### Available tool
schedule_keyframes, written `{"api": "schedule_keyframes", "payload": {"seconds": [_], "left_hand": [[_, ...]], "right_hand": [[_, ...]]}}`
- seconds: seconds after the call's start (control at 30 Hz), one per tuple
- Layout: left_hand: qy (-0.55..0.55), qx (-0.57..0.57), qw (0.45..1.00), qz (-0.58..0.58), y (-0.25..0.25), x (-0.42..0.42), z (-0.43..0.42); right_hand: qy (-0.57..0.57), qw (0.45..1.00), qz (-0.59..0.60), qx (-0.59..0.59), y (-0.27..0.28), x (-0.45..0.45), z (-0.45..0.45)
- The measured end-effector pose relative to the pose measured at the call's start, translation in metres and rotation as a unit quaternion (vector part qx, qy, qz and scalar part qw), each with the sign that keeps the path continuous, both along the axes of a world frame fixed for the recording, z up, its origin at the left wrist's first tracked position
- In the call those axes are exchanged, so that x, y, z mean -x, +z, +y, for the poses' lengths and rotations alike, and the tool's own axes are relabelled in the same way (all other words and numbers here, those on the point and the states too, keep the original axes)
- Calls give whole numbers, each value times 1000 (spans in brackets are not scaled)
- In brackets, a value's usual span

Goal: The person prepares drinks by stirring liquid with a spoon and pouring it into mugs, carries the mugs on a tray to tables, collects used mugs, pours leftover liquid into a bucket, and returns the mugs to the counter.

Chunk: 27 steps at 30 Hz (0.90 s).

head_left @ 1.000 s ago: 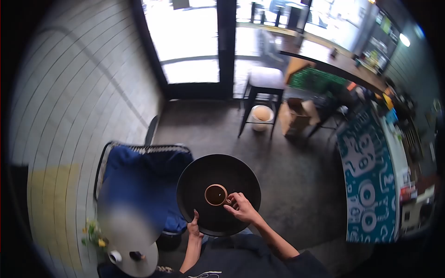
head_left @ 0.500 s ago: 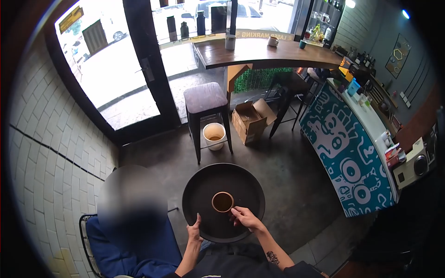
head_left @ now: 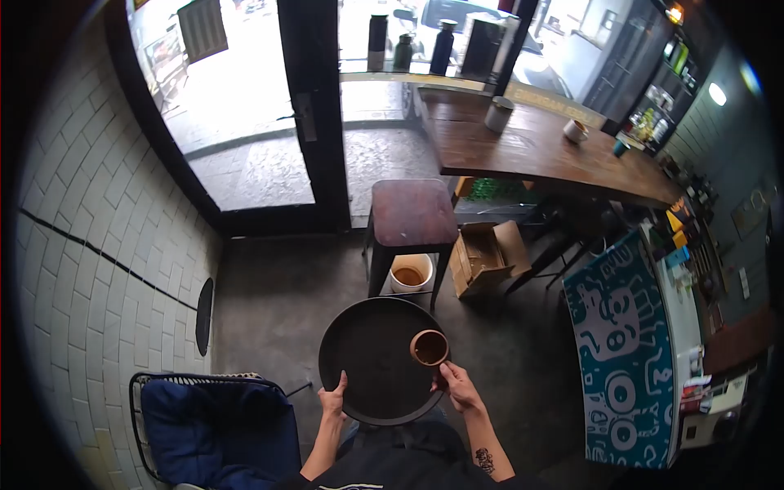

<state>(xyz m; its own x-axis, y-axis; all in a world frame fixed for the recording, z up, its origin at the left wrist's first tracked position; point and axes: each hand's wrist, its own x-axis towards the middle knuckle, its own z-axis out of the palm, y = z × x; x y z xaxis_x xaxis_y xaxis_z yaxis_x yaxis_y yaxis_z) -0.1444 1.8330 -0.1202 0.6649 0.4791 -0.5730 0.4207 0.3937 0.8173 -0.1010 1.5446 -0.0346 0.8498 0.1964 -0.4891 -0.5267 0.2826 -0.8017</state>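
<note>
A round black tray (head_left: pixel 371 367) is in front of my body, with my left hand (head_left: pixel 333 398) gripping its left rim, thumb on top. My right hand (head_left: pixel 459 387) is closed at the handle side of a brown cup (head_left: pixel 429 348), which has dark liquid or residue inside. The cup is over the right edge of the tray; whether it touches the surface I cannot tell.
Ahead are a metal stool (head_left: pixel 414 214), a white bucket (head_left: pixel 410 273) and an open cardboard box (head_left: pixel 488 258). A wooden counter (head_left: pixel 523 147) holds cups. A blue cushioned chair (head_left: pixel 216 429) is at lower left, a teal patterned counter (head_left: pixel 625 351) at right.
The cup has moved with my right hand from the tray's middle to its right edge. The view has shifted toward the stool and wooden counter. My left hand still holds the tray.
</note>
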Motion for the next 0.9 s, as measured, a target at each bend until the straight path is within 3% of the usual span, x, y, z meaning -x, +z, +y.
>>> {"api": "schedule_keyframes", "payload": {"seconds": [0.07,0.1,0.2,0.27,0.43,0.6,0.73,0.83,0.9], "left_hand": [[47,6,999,1,-11,-4,14],[75,-20,994,72,8,-10,15],[146,-35,982,113,7,-12,23],[242,1,964,115,6,-19,20],[314,57,942,99,-14,-5,18],[339,76,931,110,-38,6,-8],[328,37,923,196,-69,4,-39],[299,105,927,201,-100,19,-65],[306,115,913,242,-112,16,-84]], "right_hand": [[11,1000,1,19,-12,-33,-4],[24,999,-2,42,-20,-51,-7],[61,998,16,21,-55,-99,-18],[78,996,37,23,-72,-132,-18],[74,992,97,-25,-146,-199,-6],[66,985,160,11,-233,-246,8],[21,984,175,40,-317,-277,14],[27,987,148,63,-363,-306,12],[15,978,192,86,-406,-334,1]]}}
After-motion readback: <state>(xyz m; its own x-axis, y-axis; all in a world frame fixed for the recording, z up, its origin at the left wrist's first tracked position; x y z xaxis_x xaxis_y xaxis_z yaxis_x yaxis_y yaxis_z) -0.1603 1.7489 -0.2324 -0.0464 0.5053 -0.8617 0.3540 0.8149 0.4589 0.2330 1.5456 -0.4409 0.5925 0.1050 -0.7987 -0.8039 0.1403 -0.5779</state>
